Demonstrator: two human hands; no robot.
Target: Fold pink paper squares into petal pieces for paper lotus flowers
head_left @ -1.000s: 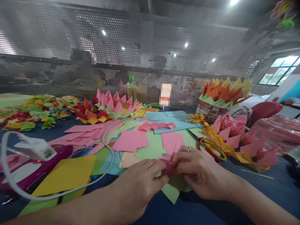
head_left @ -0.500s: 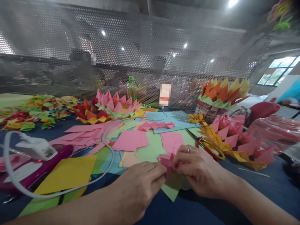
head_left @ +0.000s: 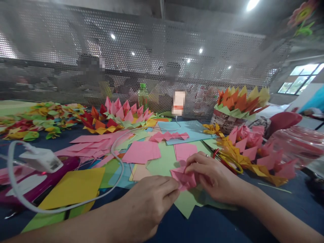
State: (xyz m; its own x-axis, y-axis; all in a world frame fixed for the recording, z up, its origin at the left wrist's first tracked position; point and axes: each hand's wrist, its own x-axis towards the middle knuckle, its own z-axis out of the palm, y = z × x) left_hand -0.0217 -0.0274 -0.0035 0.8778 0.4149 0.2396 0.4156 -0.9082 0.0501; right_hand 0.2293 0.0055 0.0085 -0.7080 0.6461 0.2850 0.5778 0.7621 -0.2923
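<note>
Between my two hands is a partly folded piece of pink paper [head_left: 186, 179], above green sheets on the dark blue table. My left hand [head_left: 154, 194] pinches its left edge, thumb and fingers pressed together. At the paper's upper right, my right hand [head_left: 212, 175], with a ring on it, grips a fold between thumb and fingertips. Just beyond lie pink paper squares [head_left: 141, 152] and a second pink stack [head_left: 185, 151]. A folded pink strip with points [head_left: 169, 136] rests farther back on a light blue sheet [head_left: 192, 130].
Scissors [head_left: 225, 158] with red and yellow handles lie to the right, by a chain of pink and yellow folded paper [head_left: 253, 148]. A white cable [head_left: 118, 162] loops from the left, near a purple device [head_left: 37, 184]. A phone [head_left: 178, 102] stands behind.
My right hand has turned and its fingers have shifted slightly left and up on the pink paper, exposing more of its right side. My left hand stays almost still.
</note>
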